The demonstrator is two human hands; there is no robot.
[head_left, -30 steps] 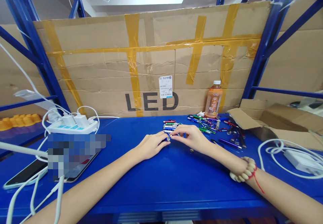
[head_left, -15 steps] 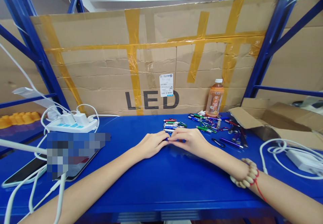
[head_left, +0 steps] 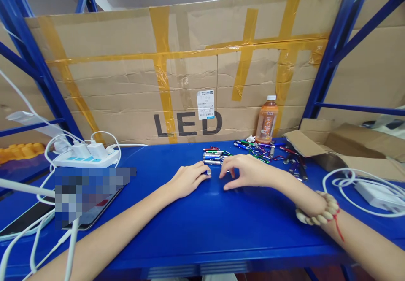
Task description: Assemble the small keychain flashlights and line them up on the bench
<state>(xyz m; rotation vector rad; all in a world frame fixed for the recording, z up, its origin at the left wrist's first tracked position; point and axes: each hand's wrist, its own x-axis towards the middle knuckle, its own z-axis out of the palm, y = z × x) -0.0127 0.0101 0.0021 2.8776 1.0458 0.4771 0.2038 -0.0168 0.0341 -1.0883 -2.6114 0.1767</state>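
Observation:
My left hand (head_left: 189, 179) rests on the blue tabletop (head_left: 202, 226) with its fingers curled together, and its fingertips pinch a small silver piece (head_left: 209, 172). My right hand (head_left: 246, 172) hovers just to the right, fingers arched and spread with the thumb down, holding nothing. A bead bracelet (head_left: 318, 213) is on that wrist. Right behind both hands lies a neat row of small coloured keychain torches (head_left: 212, 156). A loose pile of the same torches (head_left: 278, 154) spreads out to the right.
An orange drink bottle (head_left: 266, 122) stands against the taped cardboard wall (head_left: 190, 74). At the left are a white power strip (head_left: 85, 158) with plugs and cables and a flat phone (head_left: 38, 217). An open cardboard box (head_left: 344, 146) and a white charger (head_left: 375, 194) lie to the right.
My right hand has let go, lifted off the left fingertips and spread open a little to the right. The left hand stays put. The camera shifted slightly.

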